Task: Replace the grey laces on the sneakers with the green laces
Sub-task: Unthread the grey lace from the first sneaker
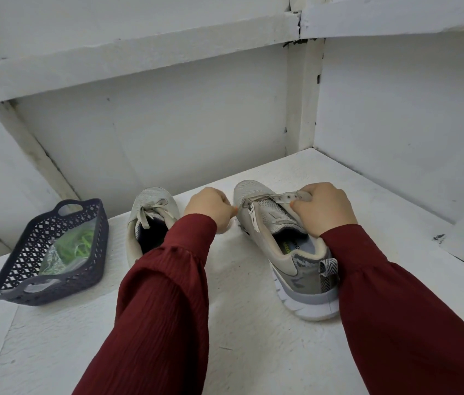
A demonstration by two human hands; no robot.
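Grey lace (259, 198) in left hand (209, 208), right hand (324, 208) on sneaker (296, 273) eyelet edge.

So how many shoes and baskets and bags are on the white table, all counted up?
Dark plastic lattice basket: 1
Clear plastic bag of green laces, lying in the basket: 1
Grey mesh sneakers: 2, one beside the basket, one farther off
Total: 4

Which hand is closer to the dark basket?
Left. The left hand pinches a grey lace on the right sneaker, right of the basket; the right hand grips that sneaker's far side, farther off.
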